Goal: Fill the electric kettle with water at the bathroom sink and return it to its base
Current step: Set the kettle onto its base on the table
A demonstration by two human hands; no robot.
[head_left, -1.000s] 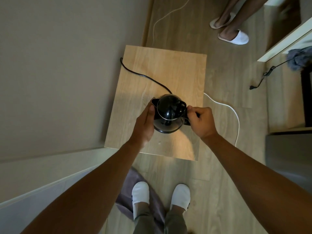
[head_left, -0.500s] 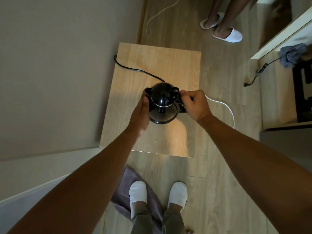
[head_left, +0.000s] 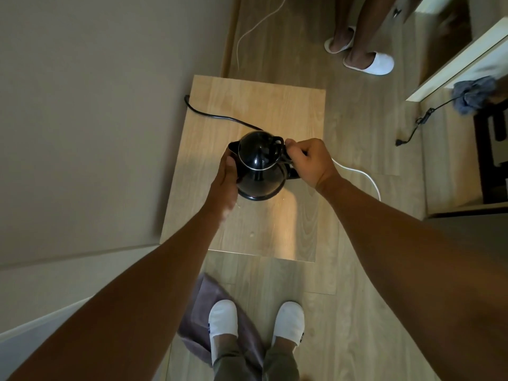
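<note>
Head view: at the bottom of the frame, two white slippers (head_left: pixel 255 323) are standing on a grey towel (head_left: pixel 198 320). Mid-frame, the left hand (head_left: pixel 224 185) is lying flat against the kettle (head_left: pixel 259 169), probably steadying it, while the right hand (head_left: pixel 308 160) is wrapping closed around the handle, carrying the load. The kettle is standing upright over the wooden table (head_left: pixel 255 105), long axis vertical, spout aiming left. Whether it is seated on its base is unclear. A black cord (head_left: pixel 211 115) is trailing toward the upper left.
</note>
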